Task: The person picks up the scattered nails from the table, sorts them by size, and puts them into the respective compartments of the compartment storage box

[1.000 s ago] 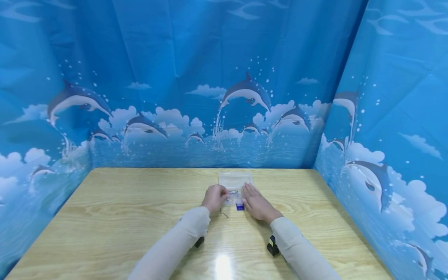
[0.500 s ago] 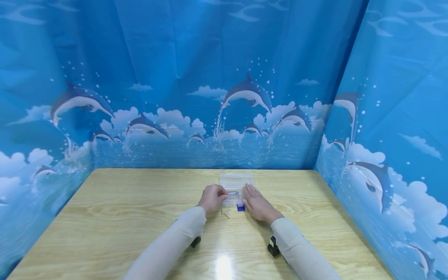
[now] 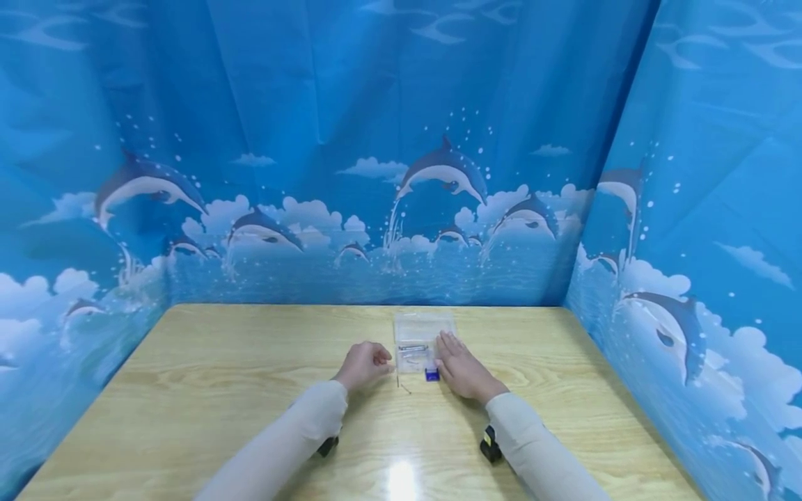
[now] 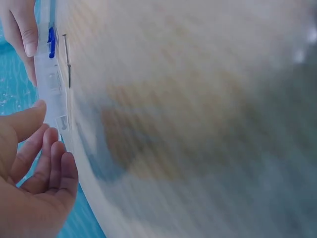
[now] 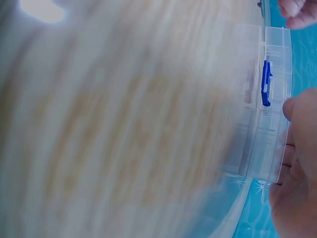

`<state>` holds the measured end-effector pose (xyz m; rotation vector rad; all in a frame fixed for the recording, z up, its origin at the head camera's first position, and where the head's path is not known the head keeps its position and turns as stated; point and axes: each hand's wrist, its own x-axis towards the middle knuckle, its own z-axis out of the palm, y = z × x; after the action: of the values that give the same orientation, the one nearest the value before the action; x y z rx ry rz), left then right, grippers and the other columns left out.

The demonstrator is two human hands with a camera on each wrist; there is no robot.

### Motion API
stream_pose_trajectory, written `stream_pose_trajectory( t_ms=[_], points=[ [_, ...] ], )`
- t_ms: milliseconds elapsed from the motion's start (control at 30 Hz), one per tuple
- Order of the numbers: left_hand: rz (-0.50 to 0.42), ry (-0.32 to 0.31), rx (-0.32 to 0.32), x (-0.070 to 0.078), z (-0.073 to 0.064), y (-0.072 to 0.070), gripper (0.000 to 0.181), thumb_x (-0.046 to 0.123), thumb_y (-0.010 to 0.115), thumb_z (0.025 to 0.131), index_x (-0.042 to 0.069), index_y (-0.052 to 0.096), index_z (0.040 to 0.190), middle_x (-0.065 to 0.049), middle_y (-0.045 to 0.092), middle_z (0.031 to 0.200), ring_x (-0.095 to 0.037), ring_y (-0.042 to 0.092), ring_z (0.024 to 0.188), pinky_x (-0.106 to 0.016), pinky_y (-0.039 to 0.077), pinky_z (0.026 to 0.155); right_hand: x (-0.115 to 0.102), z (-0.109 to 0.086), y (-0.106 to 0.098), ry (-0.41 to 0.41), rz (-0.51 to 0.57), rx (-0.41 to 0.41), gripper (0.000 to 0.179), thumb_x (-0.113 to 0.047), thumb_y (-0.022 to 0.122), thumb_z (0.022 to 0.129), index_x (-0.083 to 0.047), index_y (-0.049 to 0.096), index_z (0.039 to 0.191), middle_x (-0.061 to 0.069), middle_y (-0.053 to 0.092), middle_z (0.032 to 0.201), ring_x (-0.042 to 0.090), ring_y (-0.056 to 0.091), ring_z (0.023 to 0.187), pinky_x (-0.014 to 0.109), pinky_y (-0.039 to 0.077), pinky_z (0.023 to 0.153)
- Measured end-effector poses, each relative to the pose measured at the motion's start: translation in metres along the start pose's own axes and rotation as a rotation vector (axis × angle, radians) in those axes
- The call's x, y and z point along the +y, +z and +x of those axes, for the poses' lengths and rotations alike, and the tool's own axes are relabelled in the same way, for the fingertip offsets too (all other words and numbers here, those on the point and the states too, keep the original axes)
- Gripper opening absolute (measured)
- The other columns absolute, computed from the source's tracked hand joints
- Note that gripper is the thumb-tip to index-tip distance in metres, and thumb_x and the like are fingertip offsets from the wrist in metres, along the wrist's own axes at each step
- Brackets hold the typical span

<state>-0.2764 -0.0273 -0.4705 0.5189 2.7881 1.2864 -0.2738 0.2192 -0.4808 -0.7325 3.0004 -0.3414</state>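
A clear plastic box (image 3: 416, 325) with a blue latch (image 3: 431, 374) at its front stands near the table's far edge, its lid laid back. Slim metal pieces (image 3: 412, 348) lie inside it. My left hand (image 3: 365, 364) hovers just left of the box, fingers loosely bent; the left wrist view shows nothing between thumb and fingers. Along the box's right side my right hand (image 3: 465, 367) rests, fingers fairly straight, thumb near the latch. Two thin dark nails or screws, a left one (image 3: 397, 380) and a slanted one (image 3: 406, 390), lie on the table before the box.
The wood-grain table (image 3: 219, 390) reaches back to a blue dolphin-print curtain (image 3: 326, 153), which also hangs along both sides. A bright light reflection (image 3: 402, 480) shows on the near tabletop.
My left hand has drawn back leftward from inside the box, where its fingertips were at the metal pieces. The right hand stays at the box's right side.
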Motion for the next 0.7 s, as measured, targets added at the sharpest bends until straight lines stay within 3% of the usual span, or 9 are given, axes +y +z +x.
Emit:
stream_pose_trajectory(
  t_ms=[367, 500, 700],
  points=[
    [-0.016, -0.048, -0.035, -0.003, -0.029, 0.009, 0.021, 0.008, 0.080, 0.073, -0.001, 0.072, 0.090, -0.006, 0.070, 0.081, -0.015, 0.063, 0.073, -0.030, 0.054, 0.071, -0.002, 0.001, 0.004, -0.008, 0.003, 0.004, 0.055, -0.027, 0.034, 0.105, 0.008, 0.023, 0.147, 0.024, 0.018, 0.155, 0.036, 0.016, 0.145, 0.046, 0.015, 0.117],
    [0.008, -0.083, -0.009, 0.002, -0.032, 0.015, 0.021, 0.008, 0.082, 0.071, 0.000, 0.073, 0.088, -0.005, 0.069, 0.079, -0.014, 0.061, 0.073, -0.030, 0.053, 0.070, -0.002, 0.001, 0.004, -0.001, -0.014, -0.006, 0.056, -0.028, 0.033, 0.105, 0.007, 0.021, 0.147, 0.023, 0.017, 0.156, 0.035, 0.015, 0.145, 0.046, 0.015, 0.117],
    [0.010, -0.185, 0.056, 0.012, -0.028, 0.024, 0.016, 0.011, 0.083, 0.072, 0.006, 0.074, 0.085, -0.002, 0.068, 0.079, -0.014, 0.060, 0.073, -0.031, 0.052, 0.069, 0.000, 0.001, 0.000, 0.014, -0.012, 0.000, 0.056, -0.028, 0.033, 0.105, 0.006, 0.021, 0.148, 0.023, 0.016, 0.156, 0.035, 0.015, 0.145, 0.045, 0.015, 0.117]
  ],
)
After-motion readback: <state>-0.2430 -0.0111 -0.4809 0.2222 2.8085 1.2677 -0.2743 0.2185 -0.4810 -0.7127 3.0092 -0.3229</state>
